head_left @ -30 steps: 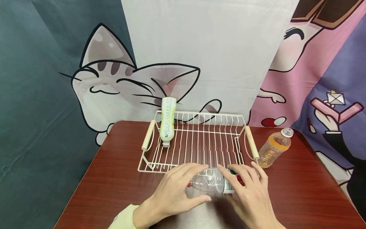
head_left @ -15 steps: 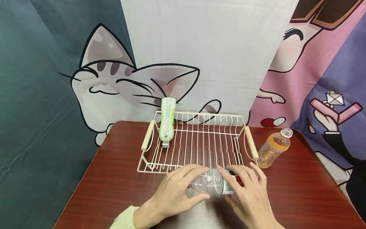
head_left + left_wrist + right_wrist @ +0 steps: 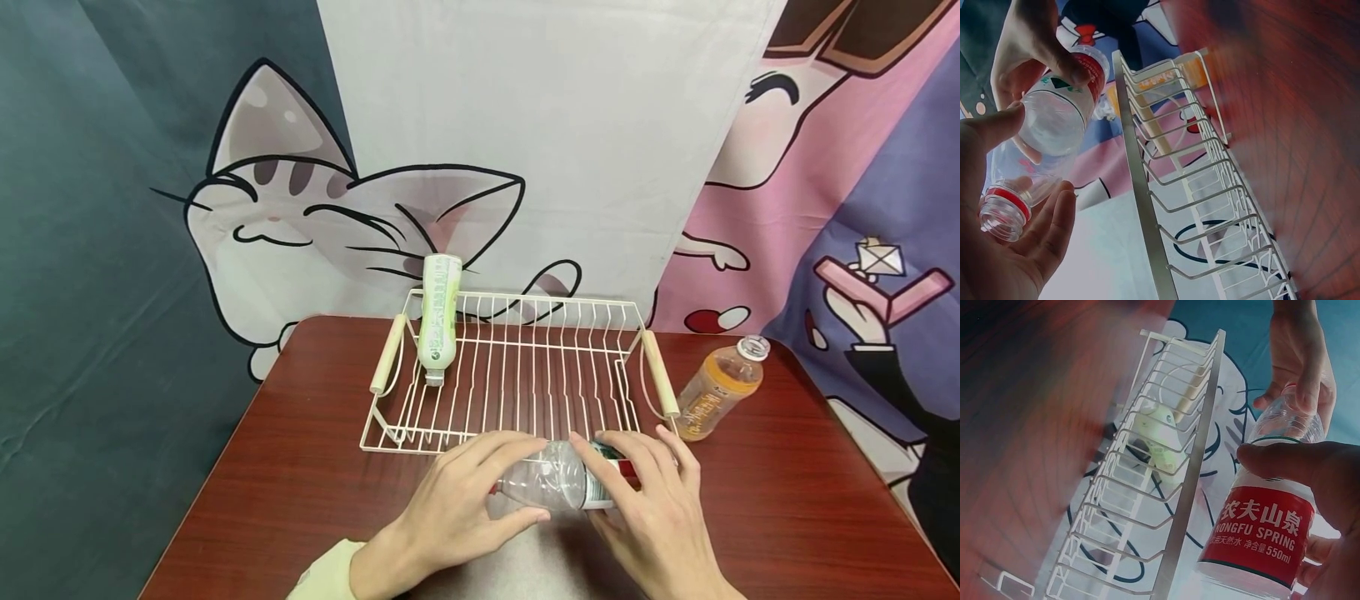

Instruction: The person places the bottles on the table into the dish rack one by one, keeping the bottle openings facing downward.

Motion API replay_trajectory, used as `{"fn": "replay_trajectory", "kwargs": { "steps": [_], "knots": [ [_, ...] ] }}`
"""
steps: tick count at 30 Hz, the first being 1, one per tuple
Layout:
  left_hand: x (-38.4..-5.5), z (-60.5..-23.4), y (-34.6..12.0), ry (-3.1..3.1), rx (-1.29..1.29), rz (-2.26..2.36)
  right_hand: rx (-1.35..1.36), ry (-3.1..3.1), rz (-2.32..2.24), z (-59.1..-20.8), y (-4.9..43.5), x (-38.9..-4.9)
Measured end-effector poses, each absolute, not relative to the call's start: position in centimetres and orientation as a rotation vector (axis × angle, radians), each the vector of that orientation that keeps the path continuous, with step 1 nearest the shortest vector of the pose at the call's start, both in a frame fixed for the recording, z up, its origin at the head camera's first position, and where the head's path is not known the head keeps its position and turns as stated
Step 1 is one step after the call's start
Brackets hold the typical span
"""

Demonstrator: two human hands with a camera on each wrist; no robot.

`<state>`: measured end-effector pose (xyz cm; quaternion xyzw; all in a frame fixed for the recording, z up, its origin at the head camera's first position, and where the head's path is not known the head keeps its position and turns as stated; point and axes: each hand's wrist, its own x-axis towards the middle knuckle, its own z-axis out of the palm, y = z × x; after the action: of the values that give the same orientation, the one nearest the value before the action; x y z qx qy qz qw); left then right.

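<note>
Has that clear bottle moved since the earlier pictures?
No: in the head view, the clear bottle shows no visible shift relative to the white rack.

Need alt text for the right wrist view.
The right hand holds a clear, red-labelled Nongfu Spring bottle, with the left hand around its neck end. Beside them, a white wire rack holds a pale green bottle.

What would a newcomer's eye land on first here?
Probably the big cartoon cat on the backdrop behind the table. Next, the clear bottle held sideways between the left hand and right hand, near the front edge of the white rack. Then the pale green bottle at the rack's left end.
</note>
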<state>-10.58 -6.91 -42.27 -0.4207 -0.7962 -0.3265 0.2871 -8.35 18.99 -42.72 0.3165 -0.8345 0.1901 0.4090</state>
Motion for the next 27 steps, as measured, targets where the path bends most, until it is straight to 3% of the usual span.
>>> {"fn": "replay_trajectory", "kwargs": {
  "steps": [12,20,24,27],
  "knots": [
    [-10.5,-42.4,-7.5,-2.103,-0.990,-1.104,0.576,-1.841,0.745,-40.5,18.7,-8.4],
    [-10.3,-42.4,-7.5,-2.088,-0.826,-1.322,0.336,-1.299,2.040,-41.6,19.8,-7.9],
    [-10.3,-42.5,-7.4,-2.087,-0.795,-1.365,0.135,-1.390,2.426,-42.4,20.4,-7.7],
    [-10.2,-42.5,-7.2,-2.094,-0.771,-1.400,0.146,-1.426,2.635,-43.1,20.4,-7.8]
  ]
}}
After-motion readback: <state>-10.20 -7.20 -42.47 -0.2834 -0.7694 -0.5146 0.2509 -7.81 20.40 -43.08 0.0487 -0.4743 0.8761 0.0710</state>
